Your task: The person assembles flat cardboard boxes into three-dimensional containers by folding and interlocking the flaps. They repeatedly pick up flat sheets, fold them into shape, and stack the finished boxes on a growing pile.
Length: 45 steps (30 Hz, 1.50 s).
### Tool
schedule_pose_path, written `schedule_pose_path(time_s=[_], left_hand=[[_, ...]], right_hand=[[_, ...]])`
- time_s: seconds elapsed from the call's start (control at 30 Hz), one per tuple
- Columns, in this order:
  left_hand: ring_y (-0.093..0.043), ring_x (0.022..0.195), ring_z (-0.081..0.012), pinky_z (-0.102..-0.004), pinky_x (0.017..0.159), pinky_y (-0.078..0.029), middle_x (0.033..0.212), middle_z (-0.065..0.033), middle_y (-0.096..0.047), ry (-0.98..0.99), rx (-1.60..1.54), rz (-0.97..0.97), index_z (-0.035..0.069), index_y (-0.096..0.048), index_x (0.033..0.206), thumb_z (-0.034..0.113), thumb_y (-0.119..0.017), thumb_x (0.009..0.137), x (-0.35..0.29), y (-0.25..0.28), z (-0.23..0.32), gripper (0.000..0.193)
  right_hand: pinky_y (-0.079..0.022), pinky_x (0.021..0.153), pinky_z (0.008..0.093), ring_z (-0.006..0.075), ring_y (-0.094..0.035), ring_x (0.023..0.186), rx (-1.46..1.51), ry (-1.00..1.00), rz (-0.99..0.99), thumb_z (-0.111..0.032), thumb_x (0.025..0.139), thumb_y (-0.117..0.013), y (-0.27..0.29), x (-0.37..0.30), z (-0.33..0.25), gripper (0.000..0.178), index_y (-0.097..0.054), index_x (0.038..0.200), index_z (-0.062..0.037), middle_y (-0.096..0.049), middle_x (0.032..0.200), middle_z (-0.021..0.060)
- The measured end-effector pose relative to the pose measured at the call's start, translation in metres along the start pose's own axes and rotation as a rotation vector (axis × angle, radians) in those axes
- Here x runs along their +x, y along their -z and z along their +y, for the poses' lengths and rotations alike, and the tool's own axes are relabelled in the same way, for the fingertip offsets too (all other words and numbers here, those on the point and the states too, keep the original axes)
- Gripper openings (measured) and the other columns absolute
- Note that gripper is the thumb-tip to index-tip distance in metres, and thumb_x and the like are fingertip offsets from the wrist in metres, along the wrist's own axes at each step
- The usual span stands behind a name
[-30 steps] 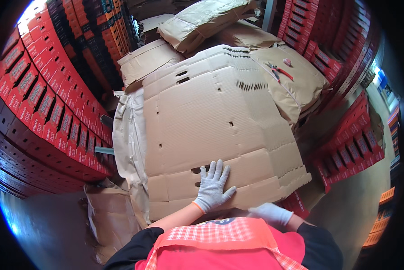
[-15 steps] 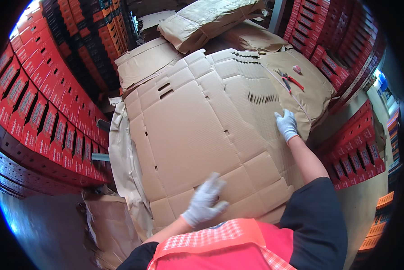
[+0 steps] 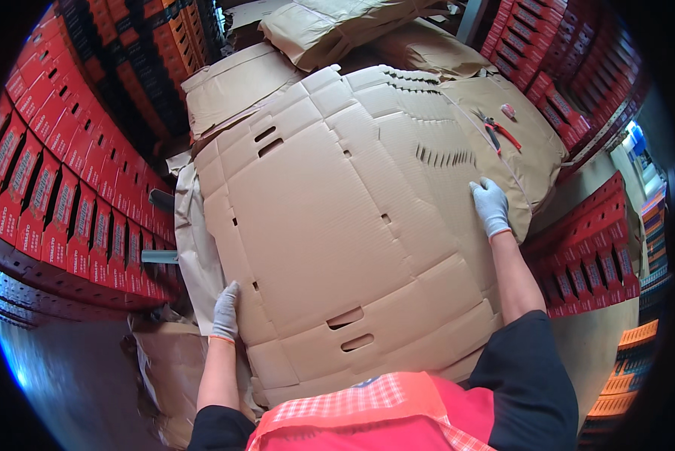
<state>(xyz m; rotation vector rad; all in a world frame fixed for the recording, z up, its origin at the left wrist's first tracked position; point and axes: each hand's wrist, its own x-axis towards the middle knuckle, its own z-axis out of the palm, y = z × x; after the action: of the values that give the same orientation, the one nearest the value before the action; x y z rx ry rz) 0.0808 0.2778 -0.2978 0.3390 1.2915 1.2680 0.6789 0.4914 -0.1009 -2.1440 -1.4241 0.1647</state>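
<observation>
The cardboard sheet (image 3: pixel 307 218) atop the stack (image 3: pixel 436 177), between left hand (image 3: pixel 226 311) and right hand (image 3: pixel 491 207), each grip's closure impossible to tell, looks light, stiffish but crease-prone, best held by opposite edges.

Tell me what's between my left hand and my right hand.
In the head view, the top sheet fills most of the stretch from left hand to right hand; nearer the right, lower sheets show.

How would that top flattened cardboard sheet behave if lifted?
The top cardboard sheet is probably light for its size, looking broad but thin. It would likely fold along its visible creases. Lying askew on the sheets beneath, it may slide.
</observation>
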Motion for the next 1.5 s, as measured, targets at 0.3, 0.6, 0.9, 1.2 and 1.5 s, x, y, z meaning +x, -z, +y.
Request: schedule_pose_path(time_s=[0.3,0.6,0.9,1.2,1.5], left_hand=[[-0.057,0.118,-0.0179,-0.0346,0.106,-0.041,0.125,-0.0067,-0.064,-0.134,-0.035,0.062,0.001,-0.061,0.126,0.032,-0.065,0.093,-0.048,0.013,0.027,0.044],[-0.059,0.121,-0.023,-0.038,0.105,-0.046,0.134,-0.0077,-0.06,-0.159,-0.204,0.093,0.008,-0.055,0.138,0.039,-0.057,0.098,-0.106,-0.001,0.03,0.05],[-0.06,0.117,-0.0214,-0.0339,0.1,-0.046,0.13,-0.0131,-0.062,-0.217,0.265,0.094,0.001,-0.055,0.135,0.042,-0.062,0.095,-0.064,-0.079,0.017,0.058],[-0.055,0.119,-0.0187,-0.0306,0.104,-0.043,0.134,-0.0112,-0.057,-0.138,0.236,0.184,0.0,-0.041,0.146,0.029,-0.068,0.092,-0.091,-0.06,0.013,0.067],[-0.055,0.121,-0.0222,-0.0323,0.101,-0.044,0.134,-0.0146,-0.057,-0.21,0.758,0.16,-0.002,-0.041,0.144,0.031,-0.074,0.086,-0.093,-0.045,0.046,0.075]], right_hand=[[-0.049,0.093,0.044,0.0376,-0.065,0.105,0.046,0.183,-0.198,-0.054,0.085,-0.064,-0.07,-0.006,-0.072,0.055,-0.069,0.107,-0.0033,-0.07,0.109,0.0201],[-0.031,0.113,0.0447,0.0384,-0.04,0.137,0.035,0.546,-0.512,-0.051,0.1,-0.041,-0.135,-0.054,-0.045,0.063,-0.053,0.131,0.0027,-0.048,0.143,0.0249],[-0.037,0.111,0.0323,0.022,-0.052,0.128,0.608,-0.045,-0.666,-0.047,0.104,-0.045,-0.083,-0.059,0.093,0.062,-0.047,0.143,0.0006,-0.054,0.142,0.0138],[-0.04,0.106,0.0308,0.0185,-0.057,0.115,0.9,-0.308,-0.739,-0.045,0.101,-0.052,-0.071,-0.109,0.054,0.055,-0.056,0.135,-0.002,-0.062,0.13,0.008],[-0.045,0.101,0.0389,0.0353,-0.06,0.119,0.285,0.301,-0.693,-0.036,0.091,-0.065,-0.057,-0.088,0.036,0.06,-0.05,0.136,0.0019,-0.062,0.127,0.0249]])
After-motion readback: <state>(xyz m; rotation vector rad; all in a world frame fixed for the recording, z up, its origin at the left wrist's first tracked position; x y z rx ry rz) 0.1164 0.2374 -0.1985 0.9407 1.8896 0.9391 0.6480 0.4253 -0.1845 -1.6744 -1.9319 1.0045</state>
